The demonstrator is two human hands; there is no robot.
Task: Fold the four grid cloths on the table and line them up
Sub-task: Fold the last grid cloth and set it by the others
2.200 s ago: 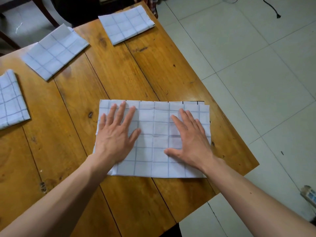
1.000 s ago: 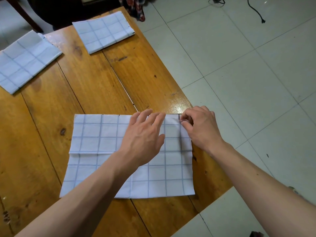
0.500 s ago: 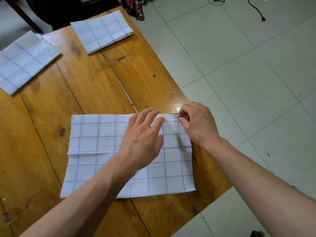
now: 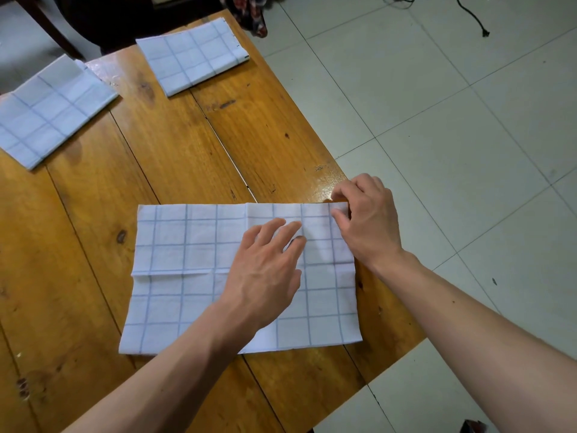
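Note:
A pale blue grid cloth [image 4: 187,270] lies flat on the wooden table [image 4: 187,151], near its right edge, folded into a wide rectangle. My left hand [image 4: 265,270] rests flat on the cloth's right half, fingers straight. My right hand [image 4: 368,217] pinches the cloth's far right corner with curled fingers. Two folded grid cloths lie at the far side: one [image 4: 192,56] at the back middle, one [image 4: 46,110] at the back left.
The table's right edge and near right corner [image 4: 418,339] drop off to a white tiled floor [image 4: 452,151]. A dark cable [image 4: 474,20] lies on the floor at the far right. Dark furniture stands behind the table.
Both hands left their flat spread on the cloth. My left hand slid to the right half, and my right hand went to the far right corner and pinched it.

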